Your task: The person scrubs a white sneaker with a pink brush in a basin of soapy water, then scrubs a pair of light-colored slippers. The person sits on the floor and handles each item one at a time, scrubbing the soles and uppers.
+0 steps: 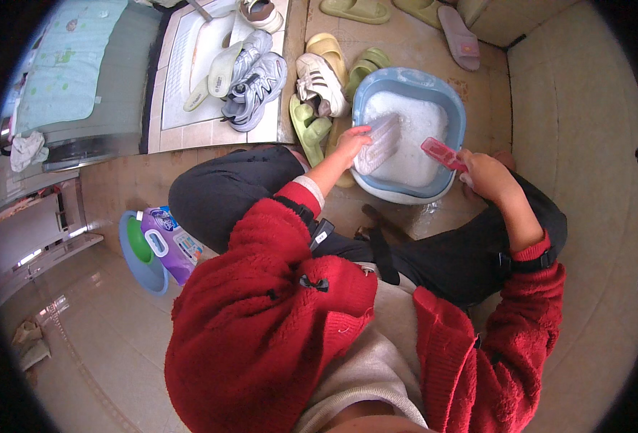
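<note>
A blue plastic basin (454, 116) stands on the tiled floor before me, with white suds (413, 143) inside. My left hand (354, 145) grips a pale, translucent shoe sole or insole (379, 143) over the basin's left side; which of the two I cannot tell. In my right hand (481, 170), at the right rim, is a red plastic brush (440, 153). It points inward over the suds, and its bristles are hidden. The two held things are apart.
Left of the basin lie a white striped sneaker (319, 81) and a green slipper (309, 127). Grey sneakers (259, 89) and insoles (226, 70) rest on the raised squat toilet's edge. A purple detergent bottle (171, 243) stands by nested basins (140, 254). A wall (573, 135) rises at right.
</note>
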The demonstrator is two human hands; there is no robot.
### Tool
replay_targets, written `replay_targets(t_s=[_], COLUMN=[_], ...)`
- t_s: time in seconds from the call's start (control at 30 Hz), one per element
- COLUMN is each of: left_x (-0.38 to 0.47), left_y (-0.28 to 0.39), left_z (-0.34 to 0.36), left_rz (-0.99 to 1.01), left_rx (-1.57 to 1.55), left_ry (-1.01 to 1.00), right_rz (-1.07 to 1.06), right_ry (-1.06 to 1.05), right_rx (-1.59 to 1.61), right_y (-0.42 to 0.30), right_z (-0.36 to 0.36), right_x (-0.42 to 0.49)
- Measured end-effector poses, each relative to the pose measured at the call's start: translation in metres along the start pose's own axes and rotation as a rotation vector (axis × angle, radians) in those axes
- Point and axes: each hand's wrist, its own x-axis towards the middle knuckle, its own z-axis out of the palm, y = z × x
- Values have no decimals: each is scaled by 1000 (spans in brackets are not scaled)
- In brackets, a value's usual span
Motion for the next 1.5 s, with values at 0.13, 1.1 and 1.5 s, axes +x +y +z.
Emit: replay_targets(t_s=[0.13,1.1,1.5], left_x=[-1,-8,-19], left_y=[1,7,36], left_z=[0,11,6], left_rz=[12,-362,-198], left_rx=[27,89,301], left_ry=[12,10,329], right_rz=[14,197,294], right_ry=[-16,-51,-268], right_rx=[-16,160,427], right_y=[2,47,56], right_z=[2,100,241], right_x=[0,69,166])
